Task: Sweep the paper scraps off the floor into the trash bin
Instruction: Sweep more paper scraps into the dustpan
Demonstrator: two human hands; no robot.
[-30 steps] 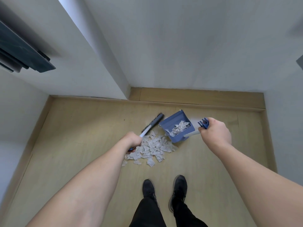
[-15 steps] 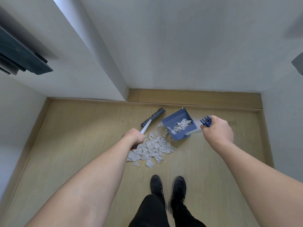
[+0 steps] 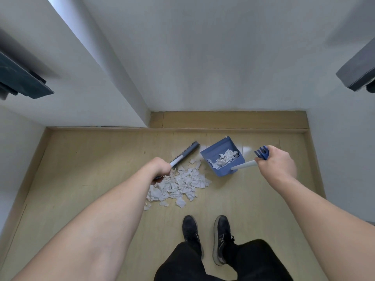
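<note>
A pile of white paper scraps lies on the wooden floor ahead of my shoes. My left hand grips the white handle of a grey broom, whose head points up and away beyond the pile. To the right stands a blue dustpan with some scraps inside it. My right hand holds its white handle by the blue comb-shaped end. No trash bin shows in view.
White walls close in the floor on the left, back and right, with a wooden skirting step at the back. A dark object juts from the left wall and a grey one from the right. My black shoes stand near the pile.
The broom head has swung away from the dustpan to the left. The dustpan has shifted slightly right with my right hand. The view has tilted a little.
</note>
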